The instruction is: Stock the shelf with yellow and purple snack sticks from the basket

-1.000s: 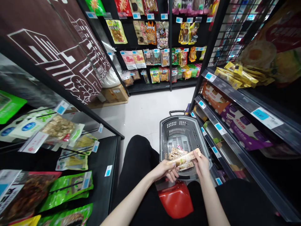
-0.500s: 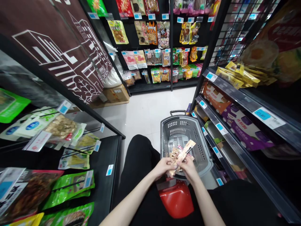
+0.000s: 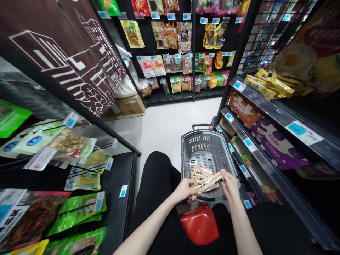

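Observation:
I hold a long tan snack packet (image 3: pixel 210 181) over the near end of a grey shopping basket (image 3: pixel 202 141) on the floor. My left hand (image 3: pixel 186 187) pinches the packet's near end, fingers closed. My right hand (image 3: pixel 230 183) grips its far end, fingers closed. The packet lies nearly level across the basket. Under it, several similar tan packets (image 3: pixel 201 172) lie in the basket's bottom. The basket's black handle (image 3: pixel 200 125) points away from me.
A red stool (image 3: pixel 199 224) sits between my black-trousered legs. Dark shelves with purple and orange boxes (image 3: pixel 276 141) run along the right. Hanging green and white snack bags (image 3: pixel 77 209) fill the left rack. White floor (image 3: pixel 164 124) leads to a far snack wall and a cardboard box (image 3: pixel 130 105).
The packet was first held level, then tipped up on end with both hands close together. Now my right hand has moved back right and the packet lies level again.

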The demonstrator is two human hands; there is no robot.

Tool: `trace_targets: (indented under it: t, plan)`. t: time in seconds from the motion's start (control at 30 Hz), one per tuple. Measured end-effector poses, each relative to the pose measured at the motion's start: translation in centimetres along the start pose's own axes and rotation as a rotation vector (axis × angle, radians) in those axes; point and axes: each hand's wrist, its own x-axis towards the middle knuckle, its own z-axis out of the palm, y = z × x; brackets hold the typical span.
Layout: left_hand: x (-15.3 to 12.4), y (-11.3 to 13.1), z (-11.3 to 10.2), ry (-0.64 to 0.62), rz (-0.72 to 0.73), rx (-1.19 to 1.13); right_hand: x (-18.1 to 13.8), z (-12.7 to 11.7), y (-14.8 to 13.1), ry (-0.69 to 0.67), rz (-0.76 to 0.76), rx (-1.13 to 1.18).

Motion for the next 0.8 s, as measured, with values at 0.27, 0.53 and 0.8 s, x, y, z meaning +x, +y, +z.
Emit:
trace_targets:
  t: [0.27, 0.53, 0.8]
  plan:
    - [-0.7, 0.8, -0.4, -0.19, -0.131, -0.524, 0.7, -1.4, -0.8, 0.012, -0.172, -0.132]
    - [-1.0, 0.8, -0.4, -0.27, -0.174, -0.563, -0.7, -0.1, -0.2, -0.252, -0.076, 0.067]
    - [0.0, 0.1, 0.0, 0.0, -0.103, -0.261, -1.7, 2.8, 3.5, -0.31, 0.185, -0.028]
